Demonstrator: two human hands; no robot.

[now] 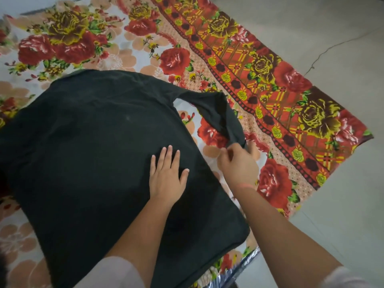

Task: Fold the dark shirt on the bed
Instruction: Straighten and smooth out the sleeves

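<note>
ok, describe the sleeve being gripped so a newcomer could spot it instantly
On the floral bedsheet, find the dark shirt spread flat under the left hand. From its right edge a sleeve arcs outward, its end pinched by the right hand. It is the only dark fabric lifted off the sheet.

Bed fills the left and centre of the frame, covered by a floral bedsheet printed with red and olive roses; a red checked border band runs diagonally along its right edge. The sheet's corner overhangs toward the grey floor at right. Dark shirt lies spread flat directly on the sheet, centre-left, one sleeve extending toward the right. A crack shows in the floor, upper right.
</note>
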